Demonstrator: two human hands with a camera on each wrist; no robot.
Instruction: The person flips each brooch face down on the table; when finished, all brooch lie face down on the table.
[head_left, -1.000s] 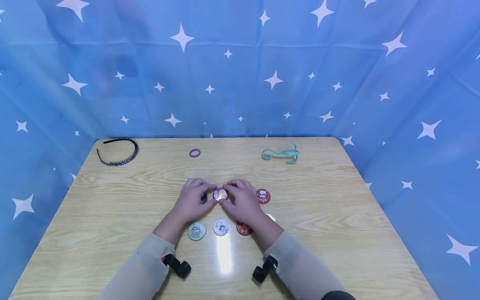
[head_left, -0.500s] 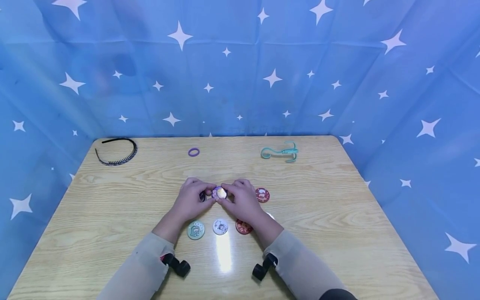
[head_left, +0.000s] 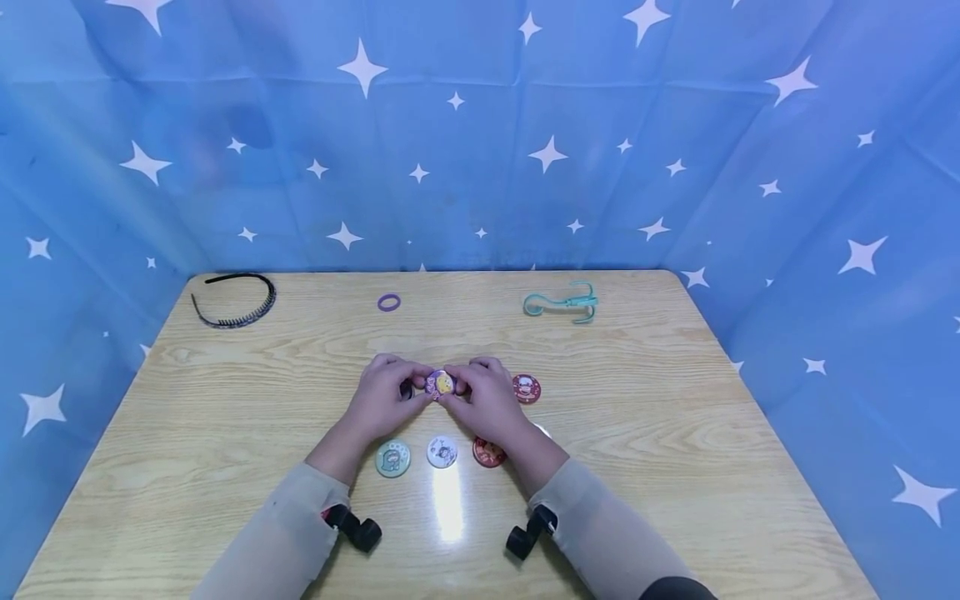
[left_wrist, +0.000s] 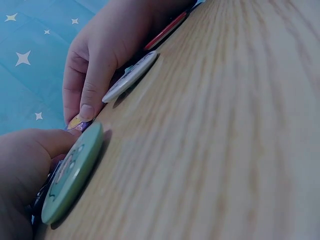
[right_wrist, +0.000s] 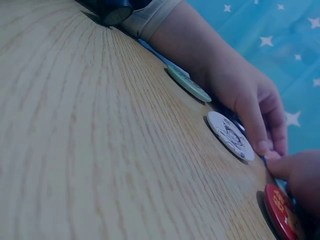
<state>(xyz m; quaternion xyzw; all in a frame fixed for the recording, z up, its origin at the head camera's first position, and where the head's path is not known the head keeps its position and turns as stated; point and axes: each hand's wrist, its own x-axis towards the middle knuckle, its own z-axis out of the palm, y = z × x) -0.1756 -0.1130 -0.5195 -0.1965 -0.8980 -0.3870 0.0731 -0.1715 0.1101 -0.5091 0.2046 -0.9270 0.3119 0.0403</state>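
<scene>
A round purple pin badge (head_left: 440, 384) with a yellow figure lies between my two hands in the head view. My left hand (head_left: 381, 393) pinches its left edge with thumb and fingers. On the opposite edge, my right hand (head_left: 486, 402) pinches it the same way. A dark badge (head_left: 406, 391) is partly covered by the left hand's fingers. Closer to me lie a green badge (head_left: 393, 458), a white badge (head_left: 442, 452) and a red badge (head_left: 488, 452), the last partly under the right wrist. The left wrist view shows the purple badge (left_wrist: 75, 122) mostly hidden behind fingers.
Another red badge (head_left: 527, 388) is just right of the right hand, and a pale badge (head_left: 542, 431) peeks out beside that wrist. Along the back of the wooden table (head_left: 675, 467) lie a black headband (head_left: 255, 315), a purple ring (head_left: 388, 302) and a teal hook-shaped item (head_left: 562, 303).
The glare on the purple badge has faded and its yellow figure shows more clearly, its face angled slightly differently. Both hands keep their pinch in nearly the same place.
</scene>
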